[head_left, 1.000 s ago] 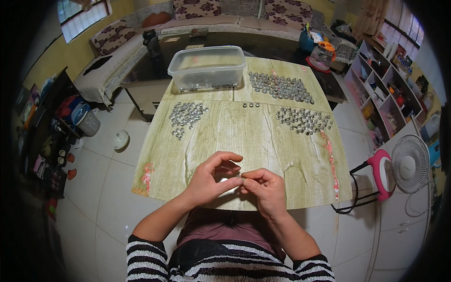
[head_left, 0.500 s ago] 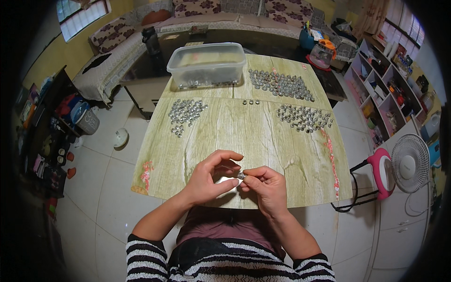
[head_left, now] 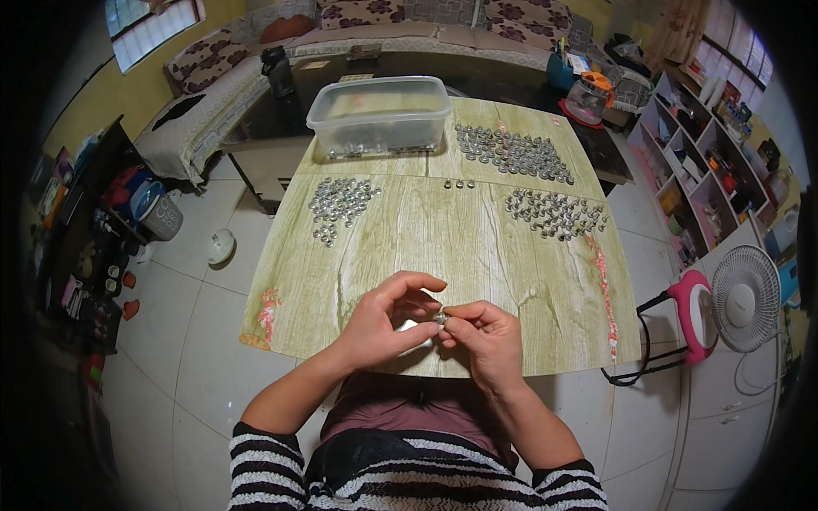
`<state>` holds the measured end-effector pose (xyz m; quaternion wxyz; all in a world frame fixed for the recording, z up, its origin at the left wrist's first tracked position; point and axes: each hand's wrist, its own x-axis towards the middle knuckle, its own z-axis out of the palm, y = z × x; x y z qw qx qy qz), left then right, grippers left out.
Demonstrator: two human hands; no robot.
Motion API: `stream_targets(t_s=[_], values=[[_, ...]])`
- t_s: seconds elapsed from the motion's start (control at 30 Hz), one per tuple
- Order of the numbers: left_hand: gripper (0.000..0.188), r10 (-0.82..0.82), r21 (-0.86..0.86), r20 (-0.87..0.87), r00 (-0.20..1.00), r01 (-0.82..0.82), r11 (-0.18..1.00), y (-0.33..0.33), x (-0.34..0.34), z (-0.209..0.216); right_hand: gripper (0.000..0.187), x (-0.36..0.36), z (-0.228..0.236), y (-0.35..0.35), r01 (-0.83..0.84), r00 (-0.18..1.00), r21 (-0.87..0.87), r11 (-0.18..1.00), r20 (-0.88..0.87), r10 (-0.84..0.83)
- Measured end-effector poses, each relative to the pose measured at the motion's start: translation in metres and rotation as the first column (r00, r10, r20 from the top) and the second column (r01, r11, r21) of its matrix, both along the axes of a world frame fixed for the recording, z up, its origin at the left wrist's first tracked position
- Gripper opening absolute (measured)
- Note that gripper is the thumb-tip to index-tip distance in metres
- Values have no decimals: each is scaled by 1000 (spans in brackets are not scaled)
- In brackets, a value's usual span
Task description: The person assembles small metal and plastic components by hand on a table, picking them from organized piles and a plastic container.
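Observation:
Close to the near edge of the wood-patterned table [head_left: 400, 243], my right hand [head_left: 487, 339] pinches a small shiny metal piece [head_left: 440, 318] between thumb and fingertips. It looks silvery and rounded; its exact kind is too small to tell. My left hand [head_left: 382, 317] curves beside it, fingers apart, with the thumb tip reaching up to the piece. Similar metal parts lie in groups: round ones [head_left: 341, 204] at left, pointed ones [head_left: 554, 213] at right, and a larger stand of rows [head_left: 513, 155] at back right. A short row of three [head_left: 459, 184] sits between the groups.
A clear plastic tub [head_left: 379, 119] with metal parts in its bottom stands at the table's back left. Behind it is a dark table [head_left: 409, 70]. Beyond the right edge are a pink-backed stool [head_left: 692, 315] and a white fan [head_left: 744, 298]; a bin [head_left: 162, 218] is at far left.
Both hands stay together at the near edge, with the right fingers shifting slightly around the metal piece. The whole view has tilted very slightly; the groups on the table are unchanged.

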<state>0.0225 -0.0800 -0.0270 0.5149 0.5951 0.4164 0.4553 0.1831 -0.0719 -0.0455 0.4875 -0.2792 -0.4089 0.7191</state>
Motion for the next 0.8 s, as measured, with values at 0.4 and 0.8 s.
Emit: stream_targets(t_s=[0.4,0.8], values=[[38,-40,46,74,996,36,998,-2,-2,0,14,-2,4,-3,-4,998,13,1000,65,3],[24,0,34,185,983,-7,999,-4,-4,-6,14,-3,6,-2,2,1000,-23,1000,10,-1]])
